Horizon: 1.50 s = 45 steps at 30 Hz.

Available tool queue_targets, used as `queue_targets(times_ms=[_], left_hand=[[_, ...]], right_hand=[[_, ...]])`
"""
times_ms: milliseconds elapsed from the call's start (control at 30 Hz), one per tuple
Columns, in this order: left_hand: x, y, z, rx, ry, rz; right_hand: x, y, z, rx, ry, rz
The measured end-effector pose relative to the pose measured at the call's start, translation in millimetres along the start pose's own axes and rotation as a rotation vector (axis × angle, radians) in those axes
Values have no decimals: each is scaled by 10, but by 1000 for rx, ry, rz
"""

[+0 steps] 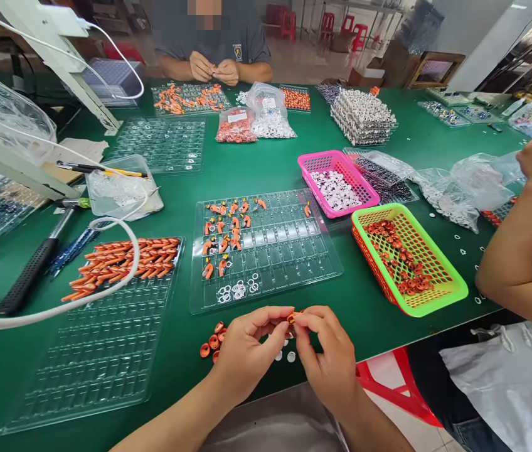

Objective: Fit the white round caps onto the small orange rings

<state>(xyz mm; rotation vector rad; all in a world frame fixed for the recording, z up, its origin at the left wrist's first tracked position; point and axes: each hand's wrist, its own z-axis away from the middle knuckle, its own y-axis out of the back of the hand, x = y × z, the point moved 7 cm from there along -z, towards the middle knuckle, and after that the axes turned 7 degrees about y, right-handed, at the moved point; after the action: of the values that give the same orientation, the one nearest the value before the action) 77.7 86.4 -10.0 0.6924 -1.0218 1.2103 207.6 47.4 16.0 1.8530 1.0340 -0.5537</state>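
Note:
Close to the table's near edge, my left hand point(253, 349) and my right hand point(328, 353) pinch one small orange part point(293, 317) between their fingertips. Fingers cover most of it, so its exact kind is hidden. Small orange cups point(213, 342) lie loose beside my left hand. White discs point(291, 356) rest on the table under and between my hands. Just beyond them is a clear plastic tray point(289, 267) with curved orange pieces point(222, 243) bearing dark and yellow bits, and white rings point(239, 289) along its near side.
A green basket point(457, 295) of orange cups and a pink basket point(370, 199) of white parts stand right of the tray. Left are a hammer point(31, 276), another tray point(101, 358) and a white cable point(137, 251). A co-worker's arm point(510, 251) leans in at right; another person point(212, 50) sits opposite.

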Motion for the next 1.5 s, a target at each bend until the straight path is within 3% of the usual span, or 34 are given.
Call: queue_targets(times_ms=[167,333,633,767,1000,1333,1500], left_hand=[[-20,19,-5,12,-16,-46],[6,24,1,0,-32,-25],[28,-61,15,-164,73,122],[8,-48,-8,-176,116,199],[70,15,-27,-32,96,239],[52,59,23,87,-115,-2],[77,71,16,110,-143,-111]], right_hand=[[-1,-10,-12,-31,72,134],[-20,-13,-80,-203,118,120],[111,110,-238,-343,-125,-217],[133,115,-257,-275,-160,-239],[172,90,-168,-157,-212,-258],[135,-16,-173,-120,-317,-222],[210,-98,-130,-122,-427,-238]])
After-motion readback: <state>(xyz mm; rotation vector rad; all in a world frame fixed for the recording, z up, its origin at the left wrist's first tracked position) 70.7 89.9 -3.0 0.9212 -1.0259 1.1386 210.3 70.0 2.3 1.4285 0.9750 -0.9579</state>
